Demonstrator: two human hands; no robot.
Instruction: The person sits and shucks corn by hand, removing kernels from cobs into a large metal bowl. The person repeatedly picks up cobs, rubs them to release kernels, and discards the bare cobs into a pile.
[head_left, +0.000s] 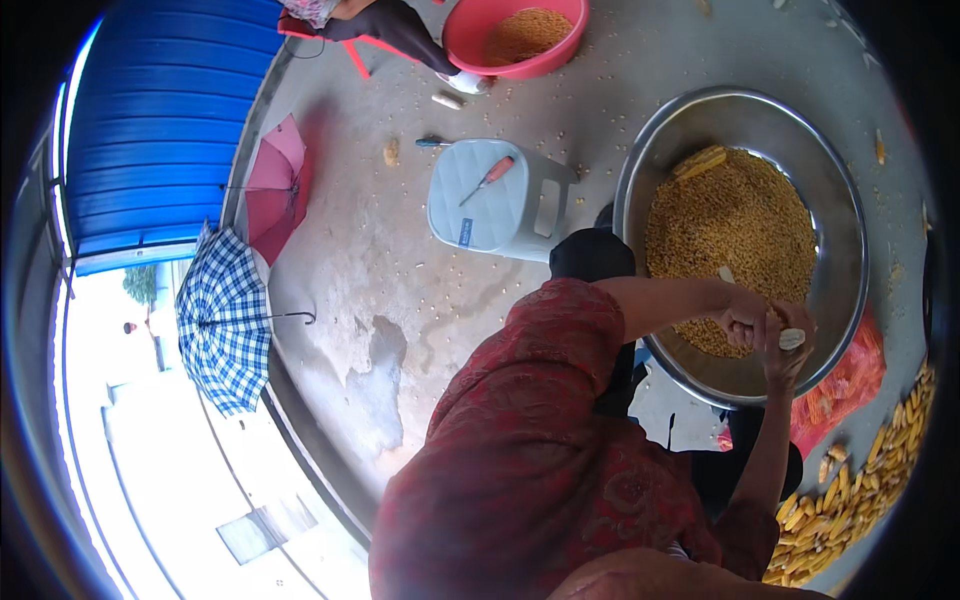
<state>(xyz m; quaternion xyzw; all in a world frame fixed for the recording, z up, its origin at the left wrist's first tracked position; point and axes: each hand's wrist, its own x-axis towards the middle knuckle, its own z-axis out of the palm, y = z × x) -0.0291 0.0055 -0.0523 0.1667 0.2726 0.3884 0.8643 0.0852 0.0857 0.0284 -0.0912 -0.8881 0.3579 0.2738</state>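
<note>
Above the rim side of a big steel basin [640, 150], my two hands meet around a corn cob [791, 339] whose pale end sticks out. My left hand [745, 312] is closed against the cob, its fingers curled. My right hand [782, 362] wraps the same cob from the near side. Most of the cob is hidden by the fingers. Loose yellow corn kernels [735, 225] fill much of the basin, with a whole yellow ear of corn [700, 163] lying on their far edge. A pale bit of cob [725, 273] rests on the kernels.
A light blue stool [470, 225] bears a red-handled screwdriver [488, 180]. Behind it, another person's leg [405, 30] is beside a pink basin [570, 45] of kernels. Ears of corn [850, 510] and a red mesh bag [845, 365] lie at right. Two umbrellas [225, 320] stand left.
</note>
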